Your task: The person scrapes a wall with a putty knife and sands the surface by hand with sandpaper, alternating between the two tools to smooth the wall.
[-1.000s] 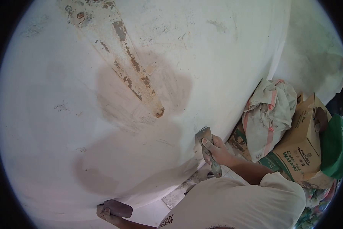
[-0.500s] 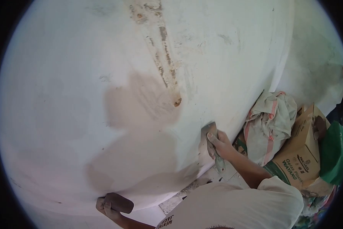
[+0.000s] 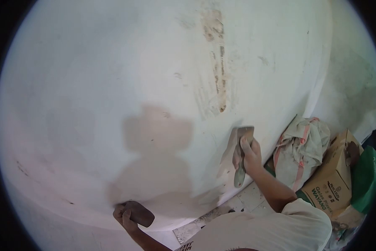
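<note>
My right hand [image 3: 250,155] is closed around a putty knife [image 3: 245,134], thumb along it, its wide blade upward and its greenish handle end downward. The knife is close to the white wall [image 3: 91,75], and its shadow falls just left of it. Lower left, my left hand [image 3: 125,216] grips a dark brown, flat piece with rounded corners [image 3: 141,213] by one end. Above the knife, a long strip of damaged, brownish wall [image 3: 219,67] runs upward, with bare patches and grey smears around it.
Right of my arm, a grey sack with red stripes [image 3: 299,154] rests by a cardboard box [image 3: 328,184]. A green bag [image 3: 365,180] is at the far right. Debris [image 3: 213,215] lies on the floor along the wall's foot. My shadow covers the wall's middle.
The view has shifted, so the damaged strip appears farther right and more upright. My right hand has turned the putty knife more upright and moved it slightly up and right. Both hands keep their holds.
</note>
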`<state>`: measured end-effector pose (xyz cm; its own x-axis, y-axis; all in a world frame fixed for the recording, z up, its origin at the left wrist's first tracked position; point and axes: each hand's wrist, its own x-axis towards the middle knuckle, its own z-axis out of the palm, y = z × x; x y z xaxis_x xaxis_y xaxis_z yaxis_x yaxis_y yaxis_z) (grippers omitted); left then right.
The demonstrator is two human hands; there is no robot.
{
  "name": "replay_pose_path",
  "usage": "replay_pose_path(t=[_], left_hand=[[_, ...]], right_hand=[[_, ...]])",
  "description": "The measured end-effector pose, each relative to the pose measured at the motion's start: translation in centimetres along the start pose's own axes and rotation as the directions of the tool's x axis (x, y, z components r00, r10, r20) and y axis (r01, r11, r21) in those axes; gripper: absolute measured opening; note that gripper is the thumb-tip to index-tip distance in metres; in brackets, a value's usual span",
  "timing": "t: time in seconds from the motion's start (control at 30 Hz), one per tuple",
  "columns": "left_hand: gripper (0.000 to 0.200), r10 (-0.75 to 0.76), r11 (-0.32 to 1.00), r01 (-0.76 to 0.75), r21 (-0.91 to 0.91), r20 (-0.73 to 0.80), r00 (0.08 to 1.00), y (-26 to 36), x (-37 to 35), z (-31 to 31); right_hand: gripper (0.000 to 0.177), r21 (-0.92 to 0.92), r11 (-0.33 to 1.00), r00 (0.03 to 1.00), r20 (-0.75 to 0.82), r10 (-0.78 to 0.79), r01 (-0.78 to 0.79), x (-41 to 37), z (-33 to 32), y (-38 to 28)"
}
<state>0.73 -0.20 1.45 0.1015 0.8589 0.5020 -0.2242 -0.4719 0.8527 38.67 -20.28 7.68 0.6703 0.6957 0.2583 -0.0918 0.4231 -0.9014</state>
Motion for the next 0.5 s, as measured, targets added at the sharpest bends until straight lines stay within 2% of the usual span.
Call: replay_pose_path(t=[0.03, 0.1, 0.17, 0.2, 0.23, 0.3, 0.33, 0.43, 0.5], left_hand=[[0.036, -0.001, 1.0, 0.001, -0.013, 0.011, 1.0, 0.1, 0.1, -0.1], [0.037, 0.013, 0.999, -0.012, -0.041, 0.01, 1.0, 0.0, 0.2, -0.4], [0.039, 0.036, 0.997, -0.036, -0.066, -0.008, 0.999, -0.9, 0.0, -1.0], [0.044, 0.031, 0.994, -0.031, -0.102, 0.003, 1.0, -1.8, 0.0, -1.9], [0.045, 0.03, 0.999, -0.029, -0.037, 0.016, 0.999, -1.2, 0.0, -1.9], [0.048, 0.021, 0.996, -0.025, 0.085, 0.042, 0.999, 0.0, 0.1, -1.2], [0.049, 0.031, 0.996, -0.038, 0.086, 0.083, 0.996, 0.0, 0.3, -1.4], [0.045, 0.007, 0.998, -0.018, 0.065, 0.16, 0.987, 1.0, 0.3, -0.5], [0.041, -0.03, 0.993, 0.004, 0.122, 0.212, 0.977, 0.1, -0.2, -0.9]], right_hand=[[0.037, 0.011, 0.999, 0.999, -0.003, -0.044, 0.044, -1.0, 0.9, 0.2], [0.036, 0.087, 0.989, 0.987, 0.112, 0.111, -0.121, -4.3, 2.2, 2.5], [0.033, 0.053, 0.934, 0.914, 0.231, 0.333, -0.353, -8.2, 3.4, 4.0], [0.03, 0.08, 0.9, 0.876, 0.277, 0.394, -0.429, -9.8, 3.5, 5.2], [0.028, 0.101, 0.859, 0.834, 0.322, 0.449, -0.502, -11.0, 3.4, 6.5], [0.024, 0.147, 0.782, 0.755, 0.416, 0.506, -0.606, -12.6, 2.9, 7.7], [0.023, 0.168, 0.737, 0.714, 0.458, 0.53, -0.655, -13.4, 2.6, 7.9], [0.023, 0.119, 0.681, 0.611, 0.57, 0.549, -0.723, -15.8, 1.4, 6.9], [0.025, 0.034, 0.606, 0.503, 0.596, 0.626, -0.795, -17.9, 0.7, 6.4]])
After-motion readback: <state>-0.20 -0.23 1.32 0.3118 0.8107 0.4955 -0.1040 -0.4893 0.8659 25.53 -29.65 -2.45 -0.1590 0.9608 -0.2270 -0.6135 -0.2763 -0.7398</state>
